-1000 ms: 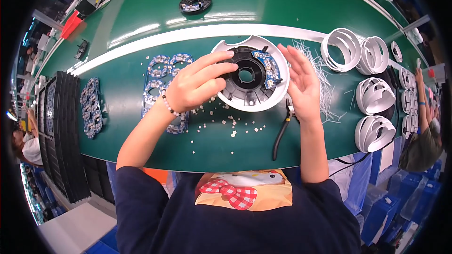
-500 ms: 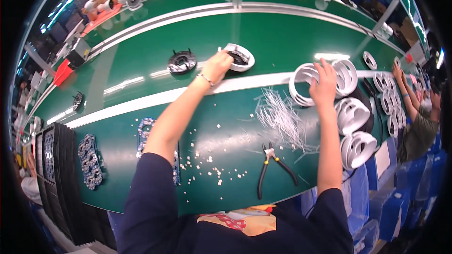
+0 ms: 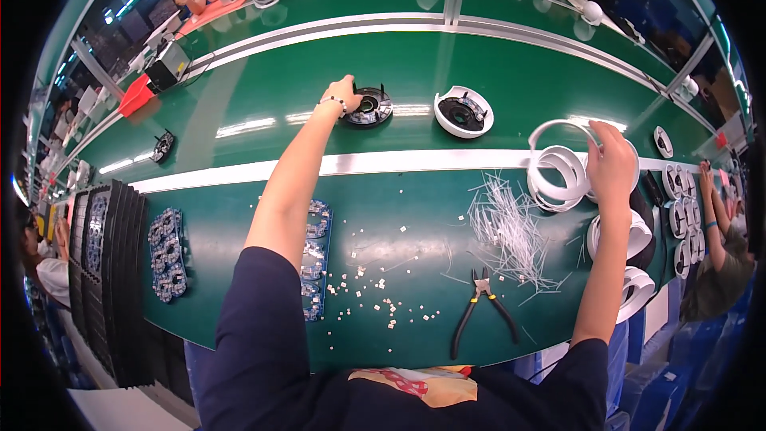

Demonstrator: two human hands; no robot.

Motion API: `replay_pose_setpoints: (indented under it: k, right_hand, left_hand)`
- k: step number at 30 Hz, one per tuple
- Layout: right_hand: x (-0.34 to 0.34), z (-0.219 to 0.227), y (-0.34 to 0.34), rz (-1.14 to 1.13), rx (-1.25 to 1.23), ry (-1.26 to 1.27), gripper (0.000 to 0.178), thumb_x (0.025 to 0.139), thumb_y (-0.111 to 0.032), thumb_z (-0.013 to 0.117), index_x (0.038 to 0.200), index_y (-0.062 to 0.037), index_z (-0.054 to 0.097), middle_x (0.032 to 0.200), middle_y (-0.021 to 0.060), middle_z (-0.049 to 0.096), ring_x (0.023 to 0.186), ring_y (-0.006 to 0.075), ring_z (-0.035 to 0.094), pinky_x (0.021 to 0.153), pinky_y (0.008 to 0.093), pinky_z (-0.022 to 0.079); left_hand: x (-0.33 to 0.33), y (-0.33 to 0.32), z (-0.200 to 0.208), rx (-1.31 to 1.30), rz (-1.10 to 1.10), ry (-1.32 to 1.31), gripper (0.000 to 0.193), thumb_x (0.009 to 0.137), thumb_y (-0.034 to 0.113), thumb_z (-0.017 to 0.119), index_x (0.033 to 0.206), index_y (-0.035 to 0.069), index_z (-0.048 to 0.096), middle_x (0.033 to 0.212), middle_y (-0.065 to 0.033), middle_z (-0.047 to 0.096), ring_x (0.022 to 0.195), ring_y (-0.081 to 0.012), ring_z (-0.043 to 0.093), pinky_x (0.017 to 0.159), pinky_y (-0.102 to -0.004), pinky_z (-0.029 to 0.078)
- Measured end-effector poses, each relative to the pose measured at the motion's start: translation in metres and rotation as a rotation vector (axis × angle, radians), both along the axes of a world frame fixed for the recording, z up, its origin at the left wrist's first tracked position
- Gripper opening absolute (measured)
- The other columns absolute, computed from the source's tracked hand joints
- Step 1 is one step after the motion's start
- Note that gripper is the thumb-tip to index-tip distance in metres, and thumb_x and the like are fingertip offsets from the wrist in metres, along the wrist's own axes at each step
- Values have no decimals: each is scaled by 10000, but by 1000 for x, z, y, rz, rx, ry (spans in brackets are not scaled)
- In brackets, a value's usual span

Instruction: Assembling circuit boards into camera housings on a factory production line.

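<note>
My left hand (image 3: pixel 343 96) reaches to the far side of the bench, its fingers closed at the left rim of a round black part (image 3: pixel 372 108) with upright prongs. To its right lies a white round housing (image 3: pixel 464 116) with a similar black insert inside. My right hand (image 3: pixel 611 161) grips a thin white ring (image 3: pixel 550 129), tilted up over a stack of white rings (image 3: pixel 557 183). Part of that ring hides behind my fingers.
Diagonal cutters (image 3: pixel 480 307), a heap of thin clear strips (image 3: pixel 511 227) and scattered small white bits (image 3: pixel 391 311) lie nearer. Blue circuit boards (image 3: pixel 167 255) sit at left beside black trays (image 3: pixel 112 271). A red bin (image 3: pixel 134 96) stands far left; co-workers sit around.
My left hand has left the white housing and moved left to the round black part. My right hand has lifted a white ring off the stack. The whole view has shifted.
</note>
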State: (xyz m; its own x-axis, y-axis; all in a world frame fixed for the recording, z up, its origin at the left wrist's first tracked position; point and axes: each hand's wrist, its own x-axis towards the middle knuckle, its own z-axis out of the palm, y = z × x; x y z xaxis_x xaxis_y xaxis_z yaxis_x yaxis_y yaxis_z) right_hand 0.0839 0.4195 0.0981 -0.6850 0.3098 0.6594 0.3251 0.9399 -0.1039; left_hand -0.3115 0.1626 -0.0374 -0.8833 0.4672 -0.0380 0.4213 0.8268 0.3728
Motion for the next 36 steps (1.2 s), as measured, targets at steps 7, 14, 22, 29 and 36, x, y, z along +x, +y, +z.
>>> replay_pose_setpoints:
  k: [7,14,22,29,36]
  right_hand:
    - [63,-30,-128,283,-480,-86,511,656,81,458,1166,46,482,1059,235,548,948,376,558,822,395,450]
    - [125,-103,-167,110,-642,-187,578,629,33,494,1200,75,412,1134,275,476,1016,434,501,882,423,423]
    - [115,-63,-186,-6,-355,-424,1042,573,-509,738,1346,-9,249,1339,280,240,1146,448,352,916,519,317]
    - [80,-69,-191,309,-471,-719,1197,475,-476,808,1376,-12,172,1401,297,110,1251,461,224,1018,505,222]
    - [82,-73,-189,119,-470,-621,1212,432,-397,849,1373,-27,182,1385,289,154,1237,446,246,1002,495,247]
  left_hand:
    - [30,-25,15,660,203,-420,496,676,39,587,1165,-4,518,1024,-174,610,852,-231,631,699,-334,526]
    - [144,-89,51,1084,82,-729,391,700,-94,523,1077,0,480,919,-75,582,793,-168,593,657,-292,497]
    - [264,-163,68,1407,-24,-693,514,768,-102,501,1244,4,341,1212,-106,467,1120,-203,477,950,-345,402]
    - [308,-173,58,1575,45,-600,514,801,-105,494,1277,1,331,1231,-104,455,1130,-188,459,964,-332,385]
    - [333,-157,53,1706,19,-648,530,818,-105,474,1299,12,284,1225,-121,453,1118,-186,474,944,-323,409]
